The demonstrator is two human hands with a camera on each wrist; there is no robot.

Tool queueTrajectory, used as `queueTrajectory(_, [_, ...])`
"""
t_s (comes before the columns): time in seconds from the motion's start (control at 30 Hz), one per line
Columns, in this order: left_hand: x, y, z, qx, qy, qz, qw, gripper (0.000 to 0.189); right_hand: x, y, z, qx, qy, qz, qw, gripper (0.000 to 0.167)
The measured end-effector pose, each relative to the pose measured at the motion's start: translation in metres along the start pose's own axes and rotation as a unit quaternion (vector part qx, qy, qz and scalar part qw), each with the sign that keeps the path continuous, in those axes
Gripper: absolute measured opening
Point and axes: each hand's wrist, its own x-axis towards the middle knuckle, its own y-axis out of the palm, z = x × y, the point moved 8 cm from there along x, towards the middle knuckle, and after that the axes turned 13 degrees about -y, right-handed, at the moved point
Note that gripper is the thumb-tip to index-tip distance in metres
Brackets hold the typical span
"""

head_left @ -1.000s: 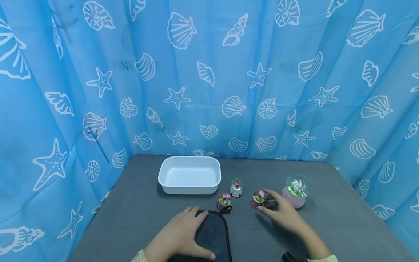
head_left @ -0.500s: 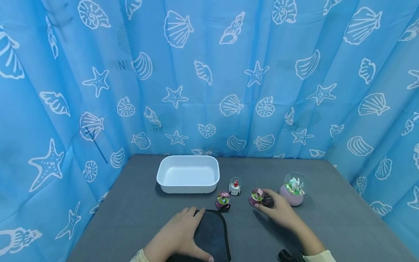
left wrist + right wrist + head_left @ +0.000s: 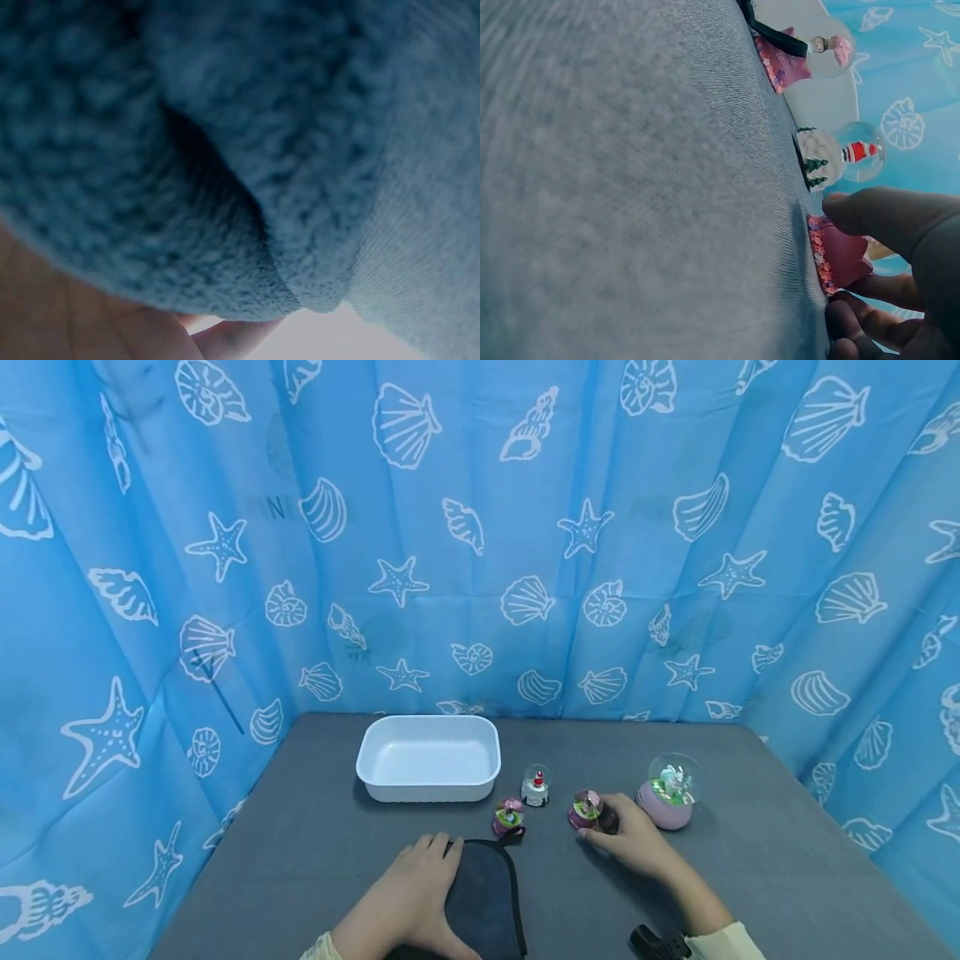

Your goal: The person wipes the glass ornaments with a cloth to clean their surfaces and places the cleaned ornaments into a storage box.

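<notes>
My left hand (image 3: pixel 408 893) grips a dark blue cloth (image 3: pixel 480 893) with black edging and a small loop at its corner. Fleecy folds of that cloth (image 3: pixel 285 135) lie against the palm in the left wrist view. My right hand (image 3: pixel 630 839) holds a small snow globe (image 3: pixel 584 811) with a pink base, thumb on one side and fingers on the other. Its pink base (image 3: pixel 840 255) stands on the table surface in the right wrist view. A similar pink snow globe (image 3: pixel 508 817) is just beyond the cloth's loop.
A white rectangular tub (image 3: pixel 428 792) stands at the back left. Right of it is a small Santa snow globe (image 3: pixel 536 789). A larger snow globe with a lilac base (image 3: pixel 665 810) stands beyond my right hand. Behind the grey table (image 3: pixel 300 860) hangs a blue shell-print curtain (image 3: pixel 480 527).
The fingers of my right hand have closed in around the pink snow globe. The left hand stays on the cloth. The whole head view has shifted slightly.
</notes>
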Motion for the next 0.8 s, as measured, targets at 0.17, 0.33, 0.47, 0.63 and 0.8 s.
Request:
queueTrajectory(0.17, [0.0001,0.0005,-0.0012,0.007,-0.006,-0.004,0.9999,0.141,0.0009,0.0018,-0.0007,-0.001,0.005,0.003,1.0000,0.054])
queueTrajectory(0.33, [0.0009,0.0015,-0.0023,0.014,0.002,-0.020,0.9997,0.137,0.0006,0.0021,0.0002,0.001,0.007,0.004,1.0000,0.054])
queueTrajectory(0.47, [0.0013,0.0007,-0.0031,0.014,0.008,-0.026,0.9995,0.131,0.0014,0.0024,0.0003,0.006,0.008,0.008,0.9999,0.054])
queueTrajectory(0.63, [-0.0018,-0.0036,-0.0062,0.013,0.015,-0.034,0.9992,0.125,0.0016,0.0033,-0.0026,0.000,0.017,0.011,0.9998,0.050])
queueTrajectory(0.8, [-0.0019,-0.0036,-0.0071,0.015,0.014,-0.033,0.9992,0.124,0.0020,0.0038,-0.0027,0.000,0.021,0.013,0.9997,0.049])
